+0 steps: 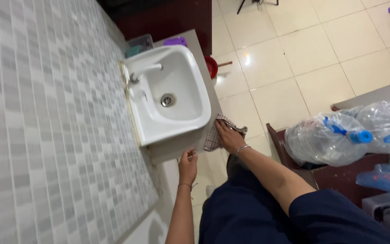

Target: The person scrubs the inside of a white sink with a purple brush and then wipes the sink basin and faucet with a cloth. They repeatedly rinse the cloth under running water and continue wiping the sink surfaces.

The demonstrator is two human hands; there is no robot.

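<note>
My right hand [229, 137] lies flat and open on a small checked cloth rag [214, 138]. My palm and all my fingers press down on it; I am not gripping it. The rag sits at the front corner of the grey stone surface [177, 151] that carries the white square sink [170, 92], and part of the rag hangs over the front edge.

My left hand [188, 163] holds the near edge of the same surface, fingers curled over the top, thumb side toward me. It has nothing else in it.

The sink is dry-looking inside, with a round metal drain [168, 100] in the middle and a white tap [146, 70] by the grey tiled wall [46, 126].

To wipe well here, I think I should keep my palm flat so the whole rag touches the stone. I should push along the edge in slow, even strokes and keep the rag from sliding off the corner. My left hand can stay firm on the edge to keep me steady while I lean over the cream floor tiles [294, 58].
</note>
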